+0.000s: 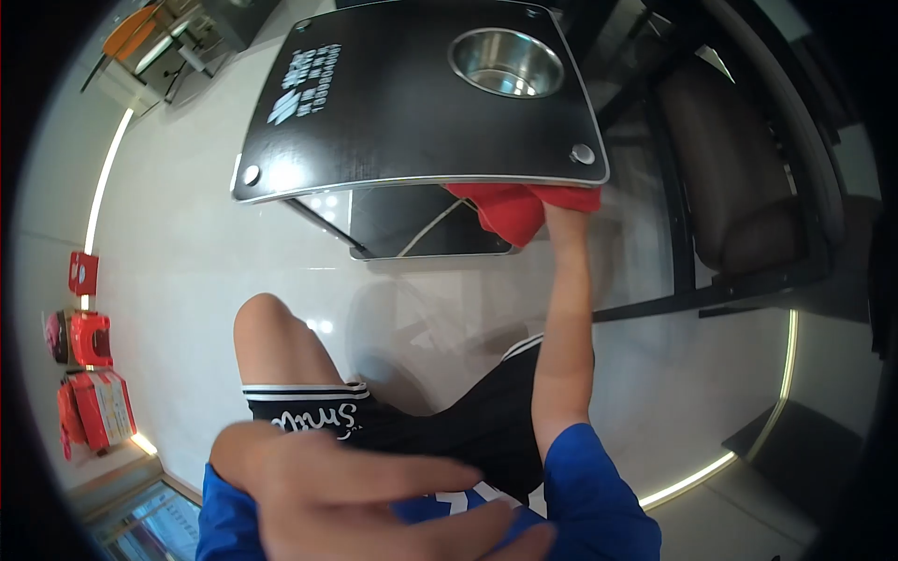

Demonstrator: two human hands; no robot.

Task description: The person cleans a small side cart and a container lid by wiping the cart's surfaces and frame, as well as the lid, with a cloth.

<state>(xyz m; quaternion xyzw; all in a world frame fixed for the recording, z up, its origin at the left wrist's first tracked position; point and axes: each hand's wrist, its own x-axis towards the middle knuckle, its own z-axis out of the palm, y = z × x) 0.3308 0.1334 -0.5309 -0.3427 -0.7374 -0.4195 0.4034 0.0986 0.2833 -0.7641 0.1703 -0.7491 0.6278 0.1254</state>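
My right hand (565, 219) reaches to the near right edge of a small black table (402, 122). A bunched red cloth (513, 213) is in it, hanging just below the tabletop edge. The cloth and tabletop hide its fingers. My left hand (374, 491) is raised close to the camera, slightly blurred, with its fingers stretched apart and nothing in them. A round stainless steel bowl (510, 64) is set into the tabletop at the far right. White lettering and a logo mark the tabletop's left side, and silver bolts show at its corners.
Below the tabletop is a dark lower shelf (449, 229) with a slanting leg. A dark-framed chair (748, 168) stands at the right. Red boxes (101, 409) line the left wall, and an orange chair (129, 35) is at the far left. Pale glossy floor (187, 243) surrounds the table.
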